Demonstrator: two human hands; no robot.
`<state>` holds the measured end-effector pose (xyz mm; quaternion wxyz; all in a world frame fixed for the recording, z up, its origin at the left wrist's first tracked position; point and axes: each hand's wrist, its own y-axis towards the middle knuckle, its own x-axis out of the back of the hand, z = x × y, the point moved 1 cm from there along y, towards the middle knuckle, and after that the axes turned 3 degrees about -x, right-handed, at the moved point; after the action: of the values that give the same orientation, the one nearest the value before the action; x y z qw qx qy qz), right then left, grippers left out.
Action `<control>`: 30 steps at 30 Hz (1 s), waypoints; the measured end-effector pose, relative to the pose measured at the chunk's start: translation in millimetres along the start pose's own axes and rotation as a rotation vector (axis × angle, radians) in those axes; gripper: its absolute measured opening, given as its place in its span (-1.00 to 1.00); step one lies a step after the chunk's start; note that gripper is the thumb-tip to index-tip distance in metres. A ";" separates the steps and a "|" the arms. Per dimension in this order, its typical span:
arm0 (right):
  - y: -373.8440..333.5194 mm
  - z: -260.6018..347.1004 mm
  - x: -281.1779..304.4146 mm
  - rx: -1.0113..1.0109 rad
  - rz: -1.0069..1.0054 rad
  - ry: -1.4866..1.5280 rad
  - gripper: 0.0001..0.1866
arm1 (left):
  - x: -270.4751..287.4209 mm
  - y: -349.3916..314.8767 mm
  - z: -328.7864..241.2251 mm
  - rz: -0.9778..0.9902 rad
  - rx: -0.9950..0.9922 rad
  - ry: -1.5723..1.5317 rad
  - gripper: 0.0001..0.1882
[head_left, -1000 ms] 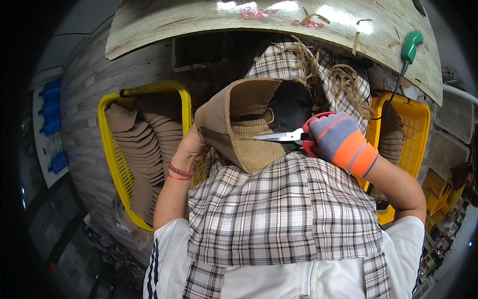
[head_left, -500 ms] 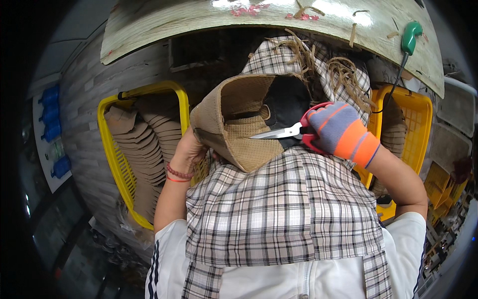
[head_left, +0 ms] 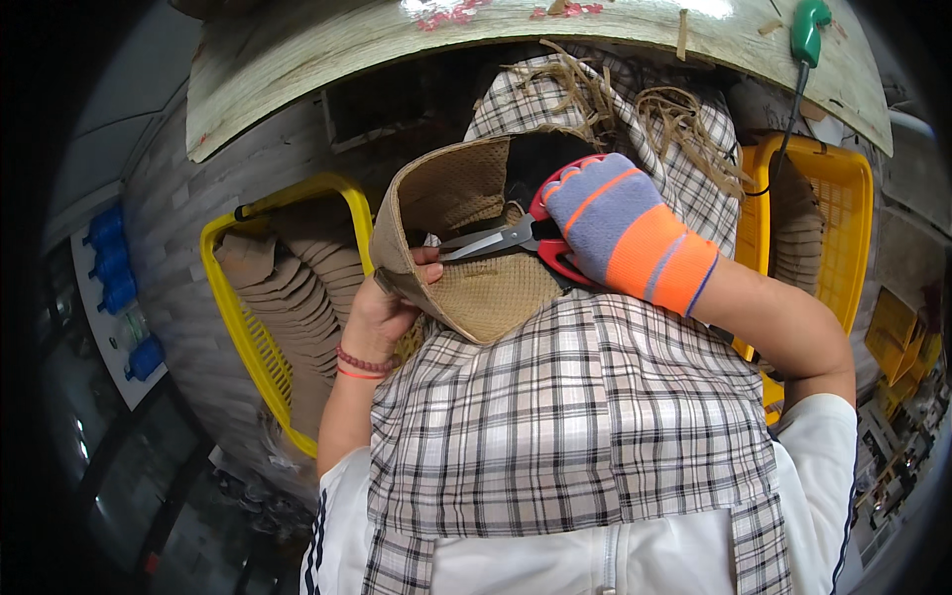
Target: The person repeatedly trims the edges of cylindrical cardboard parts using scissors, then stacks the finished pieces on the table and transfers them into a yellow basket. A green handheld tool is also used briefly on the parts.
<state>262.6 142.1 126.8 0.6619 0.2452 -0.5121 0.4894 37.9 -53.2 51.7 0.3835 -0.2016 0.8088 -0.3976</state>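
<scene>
Head view — gripping scissors (head_left: 514,235) in right hand (head_left: 630,228), pinching the brown piece (head_left: 501,295) by its side with left hand (head_left: 393,305) — light, stiffish by the look, best held there.

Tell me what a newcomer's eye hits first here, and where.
First, the orange-and-grey gloved right hand near the centre, gripping red-handled scissors whose blades reach into a brown textured piece held by the bare left hand. Next, the yellow basket on the left and the yellow basket on the right, then the green handle at upper right.
</scene>
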 end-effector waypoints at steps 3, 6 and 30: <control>5.6 1.1 -4.7 0.025 0.000 -0.036 -0.71 | 0.6 1.1 0.0 -0.005 0.007 0.000 -0.70; 8.8 3.4 -5.3 0.000 0.030 -0.090 -0.74 | -0.3 2.9 -1.5 -0.017 0.026 0.005 -0.71; -26.1 -47.0 19.5 -0.089 0.202 0.108 -0.56 | -22.6 -10.5 -2.3 -0.015 -0.138 0.190 -0.64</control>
<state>306.6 178.2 132.7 0.6460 0.1361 -0.5189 0.5430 50.5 -44.2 71.4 0.2873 -0.1948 0.8655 -0.3611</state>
